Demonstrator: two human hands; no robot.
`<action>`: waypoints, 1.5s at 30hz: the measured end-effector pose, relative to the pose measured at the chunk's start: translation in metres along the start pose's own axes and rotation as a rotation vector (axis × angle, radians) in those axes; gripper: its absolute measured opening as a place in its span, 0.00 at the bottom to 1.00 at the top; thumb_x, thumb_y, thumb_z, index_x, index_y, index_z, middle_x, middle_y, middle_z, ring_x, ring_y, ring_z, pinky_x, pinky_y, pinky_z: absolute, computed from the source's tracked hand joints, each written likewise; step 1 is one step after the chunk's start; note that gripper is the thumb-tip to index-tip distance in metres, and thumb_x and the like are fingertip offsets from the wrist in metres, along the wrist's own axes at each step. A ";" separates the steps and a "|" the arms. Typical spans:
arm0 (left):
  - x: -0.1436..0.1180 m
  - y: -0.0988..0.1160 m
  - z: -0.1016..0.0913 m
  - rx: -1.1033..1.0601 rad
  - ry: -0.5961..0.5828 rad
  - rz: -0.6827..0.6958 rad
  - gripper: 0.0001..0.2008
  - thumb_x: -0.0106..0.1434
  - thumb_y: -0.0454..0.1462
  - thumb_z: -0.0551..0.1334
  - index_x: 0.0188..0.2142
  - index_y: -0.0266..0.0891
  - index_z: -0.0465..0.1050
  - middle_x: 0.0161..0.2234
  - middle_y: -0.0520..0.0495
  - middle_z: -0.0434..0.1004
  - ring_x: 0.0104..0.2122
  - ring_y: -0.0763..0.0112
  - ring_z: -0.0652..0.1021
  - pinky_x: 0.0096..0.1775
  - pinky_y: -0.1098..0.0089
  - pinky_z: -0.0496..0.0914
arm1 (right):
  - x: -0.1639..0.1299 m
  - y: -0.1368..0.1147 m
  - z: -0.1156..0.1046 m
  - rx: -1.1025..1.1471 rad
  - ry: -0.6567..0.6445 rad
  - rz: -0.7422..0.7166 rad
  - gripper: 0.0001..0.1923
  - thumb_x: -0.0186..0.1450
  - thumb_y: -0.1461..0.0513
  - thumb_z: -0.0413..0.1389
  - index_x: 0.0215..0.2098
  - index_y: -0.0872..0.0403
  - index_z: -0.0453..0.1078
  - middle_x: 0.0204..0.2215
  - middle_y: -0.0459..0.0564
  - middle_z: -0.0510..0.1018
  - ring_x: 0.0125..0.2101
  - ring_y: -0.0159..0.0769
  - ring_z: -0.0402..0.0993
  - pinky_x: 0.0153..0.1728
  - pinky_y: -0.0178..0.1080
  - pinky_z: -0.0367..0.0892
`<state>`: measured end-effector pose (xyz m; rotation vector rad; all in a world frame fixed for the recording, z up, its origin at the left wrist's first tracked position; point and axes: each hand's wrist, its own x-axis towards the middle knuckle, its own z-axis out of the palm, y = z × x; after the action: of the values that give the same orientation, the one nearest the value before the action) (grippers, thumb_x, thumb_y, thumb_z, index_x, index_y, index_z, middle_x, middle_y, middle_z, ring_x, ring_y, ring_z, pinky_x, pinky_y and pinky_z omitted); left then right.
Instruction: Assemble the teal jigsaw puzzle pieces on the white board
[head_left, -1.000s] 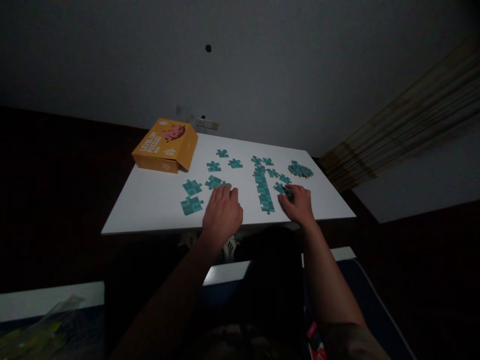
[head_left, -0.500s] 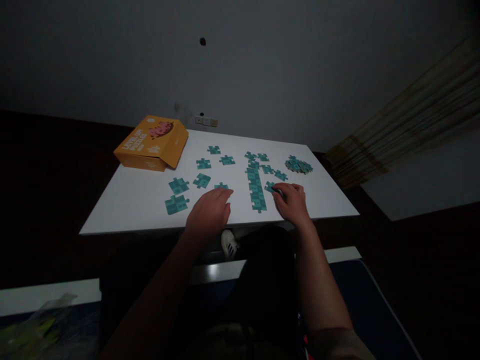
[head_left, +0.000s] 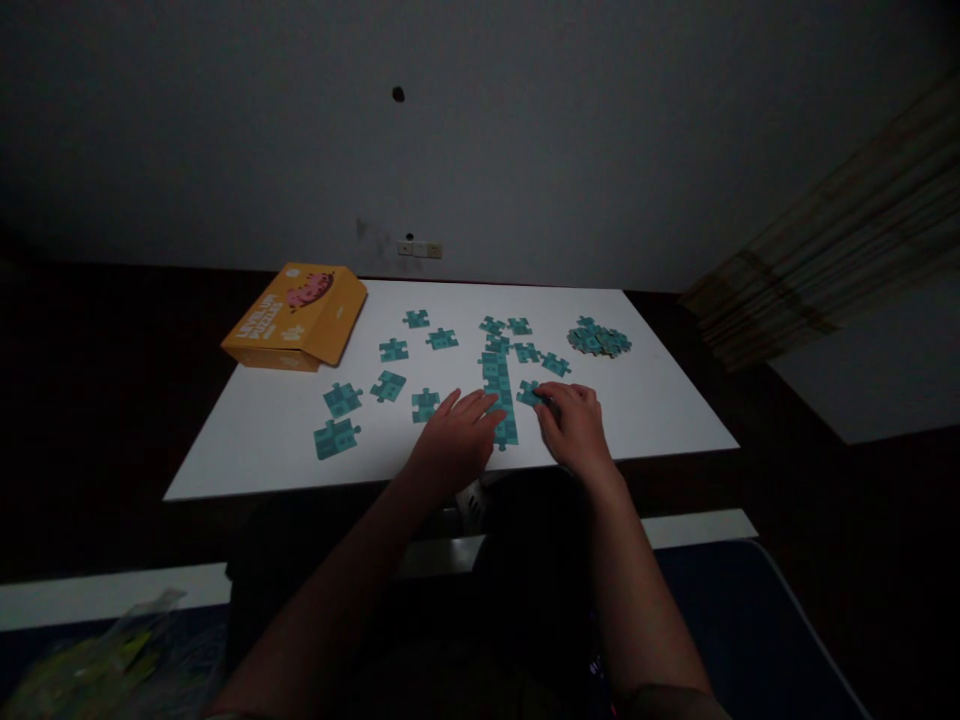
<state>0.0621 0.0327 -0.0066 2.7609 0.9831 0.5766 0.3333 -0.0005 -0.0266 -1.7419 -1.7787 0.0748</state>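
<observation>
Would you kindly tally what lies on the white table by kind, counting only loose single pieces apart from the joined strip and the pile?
Orange puzzle box: 1
Joined strip of teal pieces: 1
Pile of teal pieces: 1
Loose teal pieces: about 12, some half hidden by the right hand
Total: about 15

Teal puzzle pieces with a darker blocky pattern lie on the white worktop, beside an orange-yellow box printed with white lettering and a pink figure.
</observation>
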 end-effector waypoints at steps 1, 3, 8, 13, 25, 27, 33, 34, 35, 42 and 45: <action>0.005 0.003 0.002 0.006 -0.030 -0.002 0.23 0.76 0.30 0.61 0.67 0.41 0.79 0.74 0.37 0.79 0.74 0.50 0.77 0.77 0.38 0.67 | 0.000 0.000 0.000 0.005 -0.005 0.005 0.17 0.78 0.55 0.57 0.61 0.45 0.83 0.61 0.57 0.88 0.59 0.64 0.72 0.60 0.66 0.70; 0.011 0.007 0.005 0.027 -0.068 -0.016 0.23 0.77 0.31 0.60 0.68 0.41 0.78 0.75 0.35 0.77 0.74 0.50 0.77 0.76 0.38 0.68 | 0.000 0.000 -0.001 0.014 -0.014 0.010 0.20 0.78 0.55 0.57 0.64 0.45 0.82 0.60 0.59 0.87 0.59 0.65 0.72 0.59 0.67 0.71; 0.017 0.011 0.010 0.061 -0.045 -0.082 0.24 0.78 0.31 0.59 0.70 0.41 0.75 0.76 0.33 0.75 0.76 0.49 0.75 0.75 0.38 0.69 | -0.001 0.001 0.000 0.004 -0.008 0.013 0.24 0.77 0.57 0.55 0.68 0.45 0.79 0.56 0.62 0.87 0.59 0.67 0.73 0.58 0.68 0.72; 0.017 0.009 0.012 0.015 -0.021 -0.097 0.21 0.81 0.32 0.57 0.69 0.39 0.75 0.76 0.34 0.75 0.76 0.52 0.75 0.77 0.42 0.67 | 0.000 0.002 0.000 -0.005 -0.013 0.033 0.25 0.76 0.59 0.54 0.68 0.45 0.79 0.56 0.63 0.86 0.59 0.68 0.73 0.58 0.69 0.72; 0.003 0.004 -0.003 -0.114 0.191 -0.124 0.24 0.74 0.28 0.57 0.64 0.38 0.81 0.67 0.36 0.85 0.68 0.53 0.82 0.72 0.45 0.76 | -0.001 -0.002 -0.002 -0.013 0.038 0.034 0.22 0.78 0.59 0.52 0.63 0.44 0.81 0.64 0.58 0.86 0.61 0.68 0.72 0.58 0.69 0.69; -0.017 -0.006 -0.015 -0.108 0.263 -0.180 0.26 0.71 0.28 0.57 0.64 0.39 0.81 0.66 0.37 0.85 0.68 0.54 0.82 0.71 0.45 0.77 | -0.002 -0.002 -0.002 -0.016 0.075 0.048 0.20 0.78 0.59 0.51 0.61 0.44 0.81 0.62 0.59 0.87 0.60 0.67 0.72 0.57 0.68 0.70; -0.102 -0.070 -0.059 0.051 0.427 -0.500 0.27 0.69 0.32 0.59 0.66 0.45 0.79 0.64 0.40 0.86 0.66 0.47 0.82 0.71 0.39 0.75 | -0.003 -0.001 -0.001 -0.020 0.119 0.038 0.18 0.78 0.58 0.52 0.58 0.44 0.82 0.59 0.60 0.88 0.60 0.67 0.75 0.58 0.69 0.69; -0.114 -0.080 -0.066 0.071 0.440 -0.532 0.27 0.69 0.34 0.60 0.66 0.45 0.79 0.64 0.39 0.85 0.65 0.45 0.82 0.70 0.39 0.76 | -0.003 0.000 -0.001 -0.018 0.115 0.034 0.18 0.78 0.58 0.52 0.58 0.44 0.82 0.58 0.61 0.88 0.60 0.67 0.75 0.58 0.70 0.69; -0.125 -0.089 -0.073 0.083 0.443 -0.561 0.27 0.68 0.34 0.60 0.66 0.44 0.78 0.64 0.38 0.85 0.66 0.44 0.81 0.69 0.39 0.76 | -0.003 0.002 -0.001 -0.016 0.115 0.031 0.18 0.77 0.57 0.53 0.57 0.44 0.82 0.58 0.61 0.88 0.60 0.68 0.76 0.58 0.70 0.69; -0.166 -0.117 -0.096 0.033 0.298 -0.589 0.31 0.66 0.35 0.58 0.67 0.39 0.76 0.68 0.35 0.82 0.68 0.44 0.79 0.70 0.43 0.76 | -0.004 -0.009 -0.006 0.052 0.298 0.058 0.12 0.75 0.51 0.58 0.48 0.45 0.82 0.48 0.63 0.88 0.53 0.67 0.80 0.59 0.72 0.71; -0.167 -0.116 -0.093 0.030 0.220 -0.554 0.26 0.70 0.38 0.60 0.65 0.41 0.78 0.67 0.35 0.82 0.68 0.45 0.79 0.71 0.41 0.75 | -0.005 -0.044 -0.002 0.108 0.258 0.009 0.13 0.76 0.51 0.57 0.49 0.44 0.82 0.48 0.63 0.88 0.53 0.66 0.82 0.58 0.71 0.74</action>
<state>-0.1614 0.0181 -0.0037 2.3117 1.7269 0.7725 0.2948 -0.0109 -0.0064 -1.6040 -1.5518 -0.0478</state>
